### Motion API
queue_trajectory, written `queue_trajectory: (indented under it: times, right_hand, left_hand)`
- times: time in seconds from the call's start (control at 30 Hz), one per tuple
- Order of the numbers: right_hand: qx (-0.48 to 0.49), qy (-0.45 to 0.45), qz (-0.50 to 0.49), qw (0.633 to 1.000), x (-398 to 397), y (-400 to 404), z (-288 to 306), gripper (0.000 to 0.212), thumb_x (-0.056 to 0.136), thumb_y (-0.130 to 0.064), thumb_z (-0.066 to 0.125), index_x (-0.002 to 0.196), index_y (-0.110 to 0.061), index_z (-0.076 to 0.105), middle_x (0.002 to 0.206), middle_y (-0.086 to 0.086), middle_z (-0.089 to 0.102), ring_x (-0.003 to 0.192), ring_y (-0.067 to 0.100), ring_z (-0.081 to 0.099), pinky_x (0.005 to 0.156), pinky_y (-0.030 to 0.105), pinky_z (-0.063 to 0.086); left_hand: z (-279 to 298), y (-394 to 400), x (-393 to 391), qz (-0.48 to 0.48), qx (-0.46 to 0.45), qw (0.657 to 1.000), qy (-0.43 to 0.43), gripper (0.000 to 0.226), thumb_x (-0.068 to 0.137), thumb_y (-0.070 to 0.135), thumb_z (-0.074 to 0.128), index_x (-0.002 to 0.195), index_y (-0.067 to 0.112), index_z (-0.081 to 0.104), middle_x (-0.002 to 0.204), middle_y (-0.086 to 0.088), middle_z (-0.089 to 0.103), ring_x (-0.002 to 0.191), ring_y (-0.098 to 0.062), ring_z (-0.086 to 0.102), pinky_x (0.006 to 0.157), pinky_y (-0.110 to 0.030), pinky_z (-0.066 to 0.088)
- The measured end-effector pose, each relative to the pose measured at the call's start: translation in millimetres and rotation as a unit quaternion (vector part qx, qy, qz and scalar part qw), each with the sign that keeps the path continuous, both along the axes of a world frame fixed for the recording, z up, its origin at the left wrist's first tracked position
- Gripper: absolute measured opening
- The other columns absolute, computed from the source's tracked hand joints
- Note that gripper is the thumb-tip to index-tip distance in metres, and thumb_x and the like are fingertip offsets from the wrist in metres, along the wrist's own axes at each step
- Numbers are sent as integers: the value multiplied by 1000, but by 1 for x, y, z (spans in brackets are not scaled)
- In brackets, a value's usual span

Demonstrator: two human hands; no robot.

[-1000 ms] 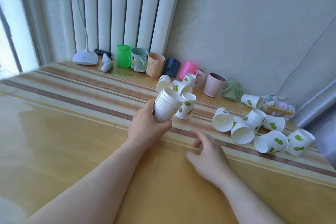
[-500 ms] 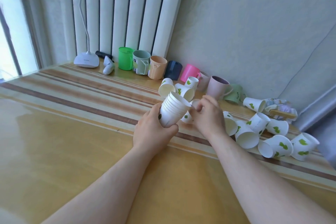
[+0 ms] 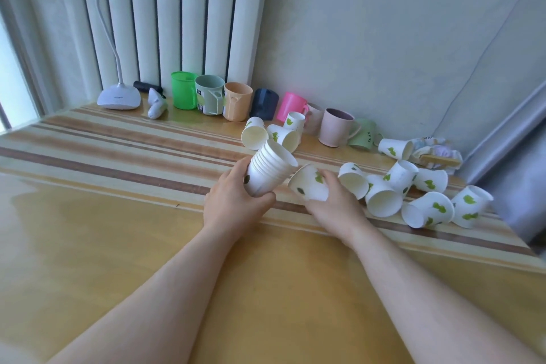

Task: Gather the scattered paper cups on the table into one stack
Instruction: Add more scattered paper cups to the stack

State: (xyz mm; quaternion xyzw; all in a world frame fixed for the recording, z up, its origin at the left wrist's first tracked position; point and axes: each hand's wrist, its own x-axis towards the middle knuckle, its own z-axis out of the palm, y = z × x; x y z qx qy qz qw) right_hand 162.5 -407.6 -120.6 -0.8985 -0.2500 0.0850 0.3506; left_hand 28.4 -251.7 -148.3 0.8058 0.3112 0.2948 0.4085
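Observation:
My left hand (image 3: 233, 204) grips a stack of white paper cups (image 3: 270, 170), tilted with its mouth up and to the right. Just right of it, my right hand (image 3: 336, 207) holds a single paper cup with green leaves (image 3: 310, 183), its base toward the stack's mouth and a small gap between them. Three loose cups (image 3: 273, 133) lie behind the stack. Several more cups (image 3: 384, 198) lie on their sides at the right.
A row of coloured plastic mugs (image 3: 236, 100) stands along the wall, with a white desk lamp (image 3: 118, 94) at the far left. A crumpled cloth and wooden piece (image 3: 437, 154) sit at the right corner. The yellow table (image 3: 118, 245) stretches toward me.
My right hand reached to the cup beside the stack, took hold of it and lifted it toward the stack's mouth. The left hand kept the stack nearly still.

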Motion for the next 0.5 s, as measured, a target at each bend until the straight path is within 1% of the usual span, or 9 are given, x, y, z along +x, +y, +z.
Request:
queue_trajectory:
  times: [0.03,0.07,0.13,0.17,0.23,0.3,0.37,0.4,0.5]
  right_hand:
    - [97,58,-24,993,0,-2,2,56,85,-21,70,136,-37,54,118,-5,68,99,19,63,73,33,47]
    - [194,122,-39,973,2,-4,4,48,82,-16,74,125,-33,59,109,-3,70,90,17,61,69,32,44]
    - [334,228,-44,913,6,-7,9,38,84,-10,79,110,-31,62,99,-4,69,88,18,59,72,33,41]
    - [374,262,-39,889,6,-7,14,32,90,-11,78,109,-31,63,100,-5,70,91,19,61,75,34,42]
    - [432,309,-38,847,7,-6,25,21,97,-23,75,115,-30,66,103,-4,74,93,19,66,78,36,44]
    - [466,333,-44,819,6,-1,36,26,97,-36,73,122,-28,67,104,-1,75,90,20,68,79,36,44]
    - [479,329,-36,813,3,5,46,34,95,-42,73,126,-27,69,105,-3,75,88,18,67,80,36,44]
    - [477,319,-26,819,0,9,48,36,93,-41,75,126,-28,69,106,-4,75,90,17,67,81,36,44]
    - [443,278,26,852,-11,16,46,32,86,-27,84,116,-30,72,106,-10,79,92,10,71,84,35,43]
  left_hand:
    - [0,0,0,-1,0,1000,-1,62,72,41,74,130,50,54,106,16,67,104,-18,62,86,-44,55]
    - [0,0,-1,-2,1,1000,-2,62,72,41,74,130,51,54,106,16,67,105,-18,62,87,-45,55]
    - [0,-1,-1,-6,5,1000,-2,63,71,42,73,130,51,54,107,17,67,106,-18,62,89,-46,56]
    - [0,-2,-1,-9,12,1000,-2,64,71,42,73,132,51,53,109,17,66,106,-18,62,90,-47,56]
    - [1,-4,-1,-17,35,999,4,68,71,42,74,136,51,53,111,16,65,109,-21,61,92,-47,56]
    - [0,-5,0,-25,58,998,14,72,71,42,74,139,50,52,111,14,64,110,-23,61,95,-47,54]
    - [0,-6,0,-35,70,997,18,77,69,45,72,142,51,51,113,13,64,110,-24,61,97,-47,54]
    - [-1,-6,0,-39,73,996,18,79,68,46,71,144,52,50,115,13,65,111,-24,61,97,-47,54]
    - [-2,-6,0,-47,84,995,14,81,69,46,73,147,53,50,118,14,65,112,-24,62,98,-46,53]
